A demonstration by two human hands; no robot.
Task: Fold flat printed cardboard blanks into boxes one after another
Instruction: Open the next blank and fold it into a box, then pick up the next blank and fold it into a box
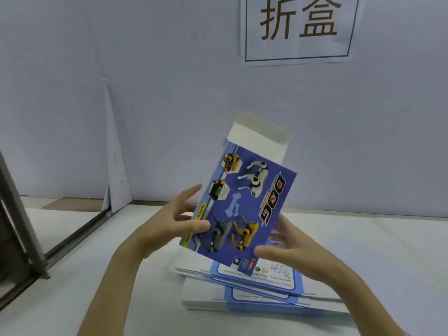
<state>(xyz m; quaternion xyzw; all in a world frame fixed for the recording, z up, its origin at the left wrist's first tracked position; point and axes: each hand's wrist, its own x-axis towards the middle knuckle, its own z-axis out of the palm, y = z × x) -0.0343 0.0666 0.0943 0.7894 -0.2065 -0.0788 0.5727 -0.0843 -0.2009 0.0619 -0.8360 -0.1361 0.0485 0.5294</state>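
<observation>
A blue printed cardboard blank with toy robot dogs and the word DOG is held up, tilted, above the table. Its white end flap sticks out at the top. My left hand grips its left edge, thumb on the printed face and fingers behind. My right hand holds the lower right edge, thumb on the front and fingers behind. Under the blank, a stack of flat blue and white blanks lies on the table.
The white table runs to a pale wall at the back. A paper sign with two large characters hangs on the wall. A dark metal frame stands at the left, with a rail along the table's left edge.
</observation>
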